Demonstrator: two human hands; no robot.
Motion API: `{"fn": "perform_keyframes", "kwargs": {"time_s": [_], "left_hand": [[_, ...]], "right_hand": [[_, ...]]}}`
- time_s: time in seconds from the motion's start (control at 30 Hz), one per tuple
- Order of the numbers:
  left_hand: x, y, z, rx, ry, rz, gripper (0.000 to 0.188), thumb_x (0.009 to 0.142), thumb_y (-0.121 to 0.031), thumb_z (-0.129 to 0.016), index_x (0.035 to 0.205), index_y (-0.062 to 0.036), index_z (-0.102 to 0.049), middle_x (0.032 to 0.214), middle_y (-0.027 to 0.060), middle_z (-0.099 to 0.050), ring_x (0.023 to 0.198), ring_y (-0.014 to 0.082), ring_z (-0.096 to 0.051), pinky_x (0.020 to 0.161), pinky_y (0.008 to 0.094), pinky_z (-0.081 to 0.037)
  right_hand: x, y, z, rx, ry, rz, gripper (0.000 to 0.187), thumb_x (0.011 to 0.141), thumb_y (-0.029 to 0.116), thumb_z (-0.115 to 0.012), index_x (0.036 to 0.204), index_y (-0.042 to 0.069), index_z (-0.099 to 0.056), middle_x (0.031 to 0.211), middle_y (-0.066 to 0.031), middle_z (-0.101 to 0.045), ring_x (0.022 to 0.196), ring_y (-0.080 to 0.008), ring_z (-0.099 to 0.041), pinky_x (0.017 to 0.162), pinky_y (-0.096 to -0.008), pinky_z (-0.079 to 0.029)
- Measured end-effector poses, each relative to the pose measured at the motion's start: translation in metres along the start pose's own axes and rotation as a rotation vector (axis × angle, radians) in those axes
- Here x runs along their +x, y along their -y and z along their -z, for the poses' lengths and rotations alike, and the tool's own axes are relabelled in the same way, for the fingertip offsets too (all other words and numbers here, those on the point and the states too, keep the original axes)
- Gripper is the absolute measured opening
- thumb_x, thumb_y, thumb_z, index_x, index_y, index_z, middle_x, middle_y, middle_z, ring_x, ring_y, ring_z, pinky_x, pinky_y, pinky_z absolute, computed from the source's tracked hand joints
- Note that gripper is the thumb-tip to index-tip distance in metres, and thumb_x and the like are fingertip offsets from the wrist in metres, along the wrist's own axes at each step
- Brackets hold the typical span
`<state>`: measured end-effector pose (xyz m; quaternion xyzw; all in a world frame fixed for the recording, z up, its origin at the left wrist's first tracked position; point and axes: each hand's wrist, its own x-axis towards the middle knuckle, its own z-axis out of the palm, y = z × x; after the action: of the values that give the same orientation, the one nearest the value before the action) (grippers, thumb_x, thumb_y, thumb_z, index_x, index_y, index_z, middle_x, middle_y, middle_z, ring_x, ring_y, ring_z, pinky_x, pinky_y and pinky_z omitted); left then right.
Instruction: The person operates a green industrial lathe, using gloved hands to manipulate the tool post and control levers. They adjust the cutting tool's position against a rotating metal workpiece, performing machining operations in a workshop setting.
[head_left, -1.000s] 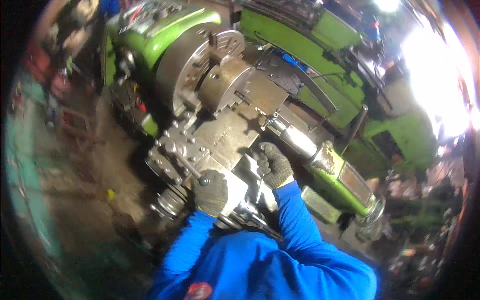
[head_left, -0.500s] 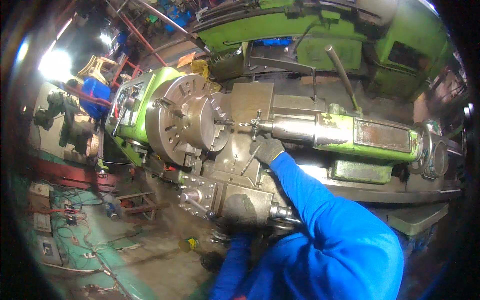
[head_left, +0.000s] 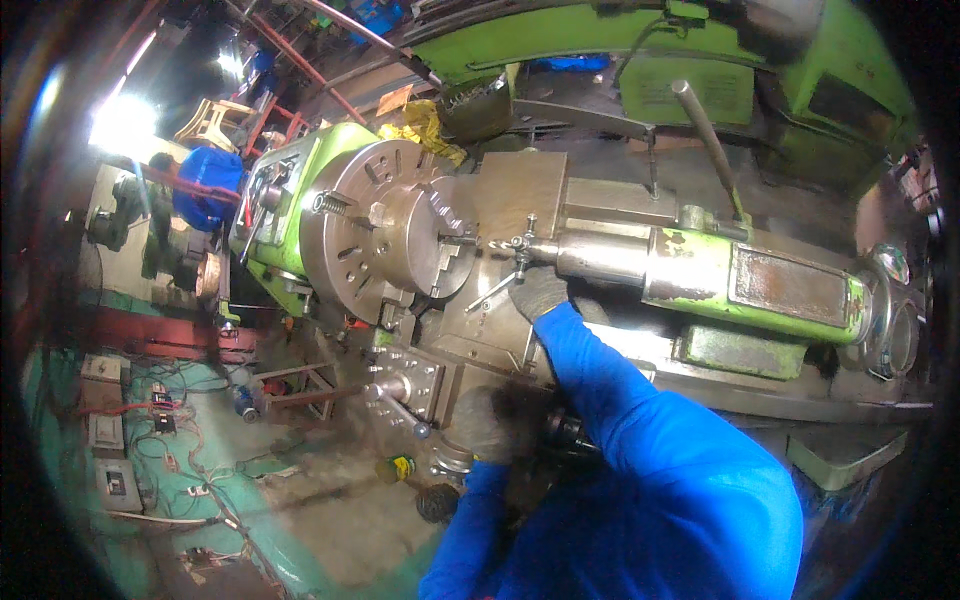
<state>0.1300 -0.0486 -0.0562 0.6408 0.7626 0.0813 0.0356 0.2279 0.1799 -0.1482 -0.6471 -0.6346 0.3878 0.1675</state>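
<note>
My right hand (head_left: 540, 293), in a grey glove and blue sleeve, is closed just below the drill chuck (head_left: 522, 243) on the lathe's tailstock. A thin metal rod (head_left: 490, 293) slants out from its fingers, which are partly hidden. The drill bit (head_left: 497, 246) points left at the round workpiece (head_left: 410, 240), clamped in the large slotted chuck (head_left: 335, 230). A short dark bar (head_left: 457, 239) stands between the workpiece and the bit. My left hand (head_left: 485, 425), also gloved, is low over the carriage, right of the tool post (head_left: 405, 385); its fingers are blurred and dark.
The green tailstock (head_left: 700, 270) reaches right, with a long lever (head_left: 712, 150) rising behind it. A ball-ended handle (head_left: 405, 412) juts from the tool post. Left is the green headstock (head_left: 280, 215). Electrical boxes (head_left: 107, 432) and loose cables lie on the green floor.
The view has shifted, so the lathe appears slightly further right. My left hand has come up into sight beside the tool post. My right hand stays by the drill chuck, and the rod lies flatter.
</note>
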Motion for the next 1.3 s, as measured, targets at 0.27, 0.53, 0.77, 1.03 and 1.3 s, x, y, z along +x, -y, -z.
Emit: {"fn": "perform_keyframes", "kwargs": {"time_s": [0.27, 0.53, 0.77, 1.03, 1.3], "left_hand": [[-0.009, 0.060, -0.075, 0.016, -0.172, -0.076, 0.054, 0.079, -0.052, -0.072, 0.112, -0.0098, -0.073, 0.100, 0.0158, -0.071, 0.091, 0.0365, -0.068, 0.077, 0.0481, -0.055], [0.001, 0.042, -0.040, -0.038, -0.008, -0.007, 0.059, 0.076, -0.055, -0.074, 0.108, -0.0057, -0.073, 0.092, 0.0205, -0.070, 0.073, 0.0402, -0.068, 0.064, 0.0509, -0.056], [-0.009, 0.044, -0.047, -0.004, -0.105, -0.086, 0.058, 0.076, -0.053, -0.074, 0.107, -0.0041, -0.072, 0.091, 0.0213, -0.069, 0.072, 0.0406, -0.067, 0.063, 0.0509, -0.055], [-0.015, 0.056, -0.055, 0.000, -0.143, -0.130, 0.058, 0.077, -0.051, -0.074, 0.106, -0.0023, -0.071, 0.090, 0.0222, -0.067, 0.071, 0.0409, -0.065, 0.062, 0.0510, -0.054], [-0.012, 0.066, -0.061, 0.003, -0.164, -0.179, 0.057, 0.077, -0.049, -0.075, 0.105, -0.0005, -0.069, 0.089, 0.0230, -0.066, 0.070, 0.0413, -0.064, 0.061, 0.0511, -0.053]], "right_hand": [[0.038, -0.031, -0.029, -0.072, -0.043, 0.109, 0.060, 0.104, 0.055, -0.040, 0.122, 0.008, -0.072, 0.122, -0.0293, -0.069, 0.117, -0.0440, -0.066, 0.105, -0.0562, -0.049], [0.045, -0.030, -0.046, -0.127, -0.147, 0.180, 0.046, 0.102, 0.044, -0.047, 0.119, 0.009, -0.072, 0.118, -0.0241, -0.072, 0.114, -0.0438, -0.067, 0.101, -0.0563, -0.051], [0.046, -0.033, -0.040, -0.158, -0.075, 0.171, 0.044, 0.102, 0.041, -0.048, 0.117, 0.008, -0.072, 0.116, -0.0235, -0.072, 0.113, -0.0431, -0.067, 0.101, -0.0563, -0.051], [0.030, -0.036, -0.032, -0.174, -0.040, 0.152, 0.041, 0.101, 0.038, -0.049, 0.116, 0.008, -0.072, 0.115, -0.0227, -0.072, 0.112, -0.0422, -0.067, 0.101, -0.0564, -0.052], [0.050, -0.052, -0.063, -0.233, -0.086, 0.214, 0.038, 0.100, 0.035, -0.050, 0.114, 0.008, -0.072, 0.113, -0.0220, -0.072, 0.111, -0.0414, -0.067, 0.100, -0.0564, -0.052]]}}
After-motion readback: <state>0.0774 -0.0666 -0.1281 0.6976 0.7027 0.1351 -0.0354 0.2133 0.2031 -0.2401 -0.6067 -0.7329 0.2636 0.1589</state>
